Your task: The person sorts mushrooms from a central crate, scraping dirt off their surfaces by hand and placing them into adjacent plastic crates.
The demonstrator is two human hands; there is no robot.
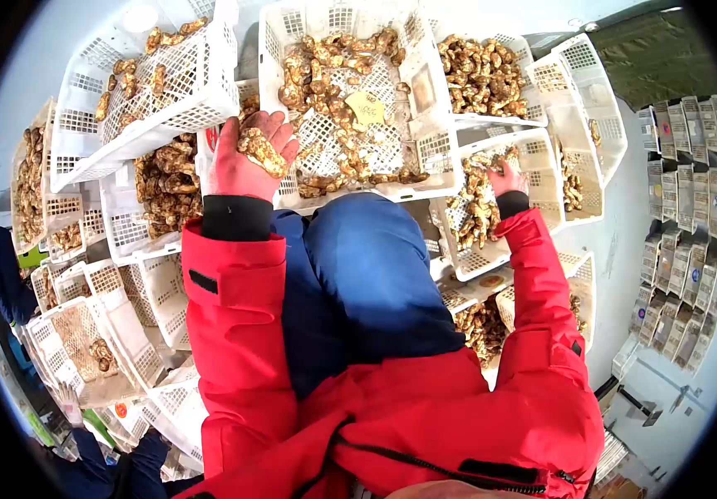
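Observation:
My left hand (249,163) is turned palm up with a pale brown-and-white mushroom (262,152) lying across the palm and fingers. It is over the left edge of a large white mesh crate (419,125), where many similar mushrooms (325,71) lie along the sides around a yellow paper note (367,108). To the right, my right hand (507,178) reaches into a smaller white crate (548,170) partly filled with mushrooms (476,204). Its fingers are bent at a mushroom near the crate's upper side, and their tips are partly hidden.
More white crates with mushrooms surround me, including a tilted crate (184,104) at left and a full one (485,75) at top right. A co-worker's gloved hand (69,405) shows at lower left. Stacked pale boxes (691,200) stand at far right.

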